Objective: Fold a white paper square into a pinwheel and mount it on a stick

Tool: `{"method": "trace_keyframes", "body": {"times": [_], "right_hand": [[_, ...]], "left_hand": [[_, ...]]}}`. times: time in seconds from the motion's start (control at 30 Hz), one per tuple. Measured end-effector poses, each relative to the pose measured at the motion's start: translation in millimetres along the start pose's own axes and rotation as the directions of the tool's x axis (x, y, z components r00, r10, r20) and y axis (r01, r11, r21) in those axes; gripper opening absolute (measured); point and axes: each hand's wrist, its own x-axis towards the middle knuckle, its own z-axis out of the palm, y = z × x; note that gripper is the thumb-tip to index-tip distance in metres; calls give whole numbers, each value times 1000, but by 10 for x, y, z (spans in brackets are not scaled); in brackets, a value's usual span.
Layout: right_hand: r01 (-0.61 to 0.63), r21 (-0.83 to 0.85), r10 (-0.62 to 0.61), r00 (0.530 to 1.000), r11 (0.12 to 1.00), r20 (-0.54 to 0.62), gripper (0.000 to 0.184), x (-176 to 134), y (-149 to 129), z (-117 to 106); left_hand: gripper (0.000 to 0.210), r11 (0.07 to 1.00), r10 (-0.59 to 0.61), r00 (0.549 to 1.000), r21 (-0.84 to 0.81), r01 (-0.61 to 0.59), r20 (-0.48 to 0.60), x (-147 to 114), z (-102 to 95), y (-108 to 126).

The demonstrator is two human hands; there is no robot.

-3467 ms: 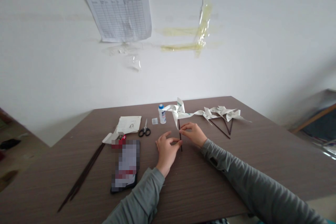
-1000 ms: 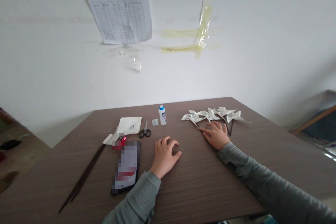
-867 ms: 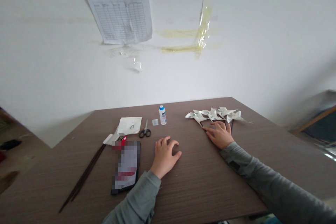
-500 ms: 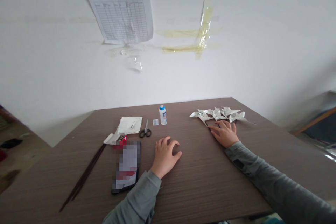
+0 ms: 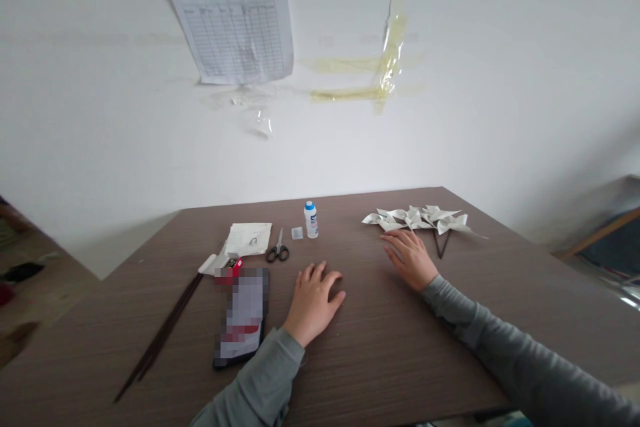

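My left hand [image 5: 313, 303] rests on the brown table [image 5: 360, 373] with its fingers spread and nothing in them. To its left lies a phone [image 5: 245, 313], its screen blurred out. My right hand [image 5: 411, 259] is open, fingers stretched out, just in front of a row of white paper pinwheels [image 5: 415, 217]. Dark sticks [image 5: 441, 245] show below the pinwheels at the right. Beyond the left hand stand a white glue bottle [image 5: 311, 221] with a blue cap and, beside it, a small clear square piece [image 5: 297, 233].
Black-handled scissors [image 5: 277, 252] lie near a stack of white paper [image 5: 250, 239]. A small red and white box [image 5: 233, 267] sits above the phone. Long dark sticks [image 5: 160, 340] lie at the left. A printed sheet [image 5: 240, 33] is taped to the wall behind.
My right hand has moved left and slightly toward me, away from the pinwheels, uncovering their sticks. My left hand has stayed nearly in place.
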Motion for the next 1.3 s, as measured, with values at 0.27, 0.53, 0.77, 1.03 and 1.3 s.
{"method": "trace_keyframes", "body": {"times": [0.27, 0.53, 0.77, 1.03, 1.3], "right_hand": [[126, 47, -134, 948, 991, 288, 57, -85, -877, 367], [86, 79, -108, 938, 993, 329, 57, -78, -951, 344], [73, 69, -94, 926, 995, 367, 58, -80, -986, 310], [77, 69, -99, 911, 995, 399, 58, -64, -943, 270], [76, 106, -113, 905, 992, 410, 59, -70, -896, 304]], "left_hand": [[56, 993, 77, 997, 88, -75, -17, -103, 68, -119], [56, 980, 131, 991, 151, -128, -14, -138, 28, -133], [57, 995, 99, 990, 43, -95, -105, -191, -207, -225], [44, 993, 38, 867, 119, 24, -496, -748, -388, -1107], [53, 996, -73, 809, 0, 90, -584, -1118, -224, -1857]]}}
